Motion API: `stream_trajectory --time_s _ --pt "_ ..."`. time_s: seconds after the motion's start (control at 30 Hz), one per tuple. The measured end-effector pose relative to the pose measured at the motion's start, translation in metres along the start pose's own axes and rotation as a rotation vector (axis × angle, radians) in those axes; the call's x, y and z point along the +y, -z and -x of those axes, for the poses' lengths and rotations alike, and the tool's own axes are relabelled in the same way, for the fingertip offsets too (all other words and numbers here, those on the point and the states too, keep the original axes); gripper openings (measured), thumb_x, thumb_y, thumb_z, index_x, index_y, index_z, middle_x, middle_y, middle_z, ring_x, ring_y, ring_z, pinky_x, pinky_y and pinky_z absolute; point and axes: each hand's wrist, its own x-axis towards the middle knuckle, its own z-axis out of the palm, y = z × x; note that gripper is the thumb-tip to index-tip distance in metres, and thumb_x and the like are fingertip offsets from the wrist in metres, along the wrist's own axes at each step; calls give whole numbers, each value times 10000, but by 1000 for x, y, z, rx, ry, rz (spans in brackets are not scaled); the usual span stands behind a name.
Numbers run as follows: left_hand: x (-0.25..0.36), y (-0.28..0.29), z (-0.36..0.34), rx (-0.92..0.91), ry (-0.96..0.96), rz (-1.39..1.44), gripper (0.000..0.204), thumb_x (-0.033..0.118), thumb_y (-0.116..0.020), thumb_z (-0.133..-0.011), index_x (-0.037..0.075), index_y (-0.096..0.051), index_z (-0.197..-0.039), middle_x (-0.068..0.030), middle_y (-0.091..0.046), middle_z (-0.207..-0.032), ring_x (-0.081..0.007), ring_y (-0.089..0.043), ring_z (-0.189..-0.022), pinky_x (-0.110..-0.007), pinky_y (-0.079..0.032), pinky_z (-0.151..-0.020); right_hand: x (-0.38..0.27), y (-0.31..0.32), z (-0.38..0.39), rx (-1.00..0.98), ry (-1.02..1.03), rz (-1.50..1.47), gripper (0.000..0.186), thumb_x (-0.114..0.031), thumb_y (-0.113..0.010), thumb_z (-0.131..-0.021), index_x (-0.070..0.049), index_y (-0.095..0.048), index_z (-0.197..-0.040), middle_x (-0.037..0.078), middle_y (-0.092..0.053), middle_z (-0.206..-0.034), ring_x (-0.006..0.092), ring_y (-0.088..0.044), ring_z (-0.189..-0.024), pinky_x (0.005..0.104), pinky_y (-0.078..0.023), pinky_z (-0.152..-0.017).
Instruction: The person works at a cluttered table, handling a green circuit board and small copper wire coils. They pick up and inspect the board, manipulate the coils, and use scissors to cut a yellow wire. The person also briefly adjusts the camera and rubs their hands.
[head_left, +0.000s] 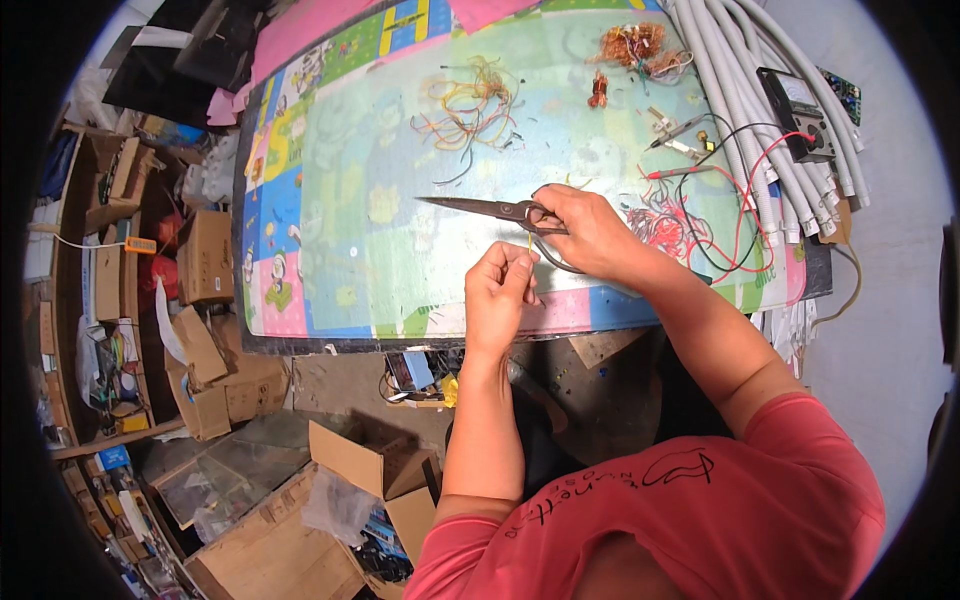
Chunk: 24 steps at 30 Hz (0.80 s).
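Dark metal scissors (480, 207) are in my right hand (590, 230), their blades pointing left and looking nearly closed. Just below, my left hand (503, 280) is closed in a pinch near the table's front edge. A short piece of thin yellowish wire (530, 243) rises from its fingertips toward the scissors' handles. How much of it lies inside the fist is hidden. Beyond the blades lies a loose tangle of yellow and orange wires (465, 115) with dark ends. Right of my right hand is a heap of red and white wires (665, 225).
A copper-coloured wire bundle (632, 45) lies at the far right, near test probes (680, 130). Grey tubes (735, 100) run along the right edge, with a black analog multimeter (797, 110) on them. Cardboard boxes (208, 255) and cluttered shelves stand left of the patterned table mat (350, 220).
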Motion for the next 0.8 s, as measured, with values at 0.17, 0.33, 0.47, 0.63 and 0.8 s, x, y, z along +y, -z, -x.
stream_trajectory --time_s 0.17,0.33,0.47,0.63,0.8 --pt "3 2 -1 58 -49 224 109 112 -561 -913 10 -565 -877 -17 -508 -646 -82 -422 -512 -243 -411 -497 -9 -12 -1 -38 -97 -87 172 -70 -631 -775 6 -534 -894 172 -548 -842 353 -582 -748 408 -451 -638" --pt "6 9 -2 220 -71 248 109 113 -558 -910 8 -572 -886 -13 -497 -631 -77 -395 -484 -230 -356 -468 -25 0 1 53 -116 96 306 -223 -667 -802 -7 -525 -966 177 -540 -958 380 -573 -811 441 -461 -663" --pt "10 20 -1 310 -158 157 103 120 -563 -913 21 -572 -884 5 -482 -632 -59 -374 -490 -219 -332 -465 -31 -1 5 -68 -88 169 477 -410 -677 -798 -11 -493 -983 158 -533 -940 376 -581 -767 447 -469 -644" --pt "15 27 2 372 -272 78 75 103 -578 -908 29 -573 -900 32 -464 -652 -39 -357 -516 -210 -309 -469 -36 -5 11 -188 -42 280 588 -497 -668 -783 0 -466 -1025 167 -517 -990 376 -595 -774 458 -479 -644" --pt "16 34 5 305 -309 98 88 86 -576 -905 17 -556 -956 26 -465 -662 -39 -357 -527 -211 -304 -473 -34 -11 14 -252 -60 315 607 -500 -671 -785 14 -459 -1029 189 -505 -1008 388 -603 -778 464 -482 -659"
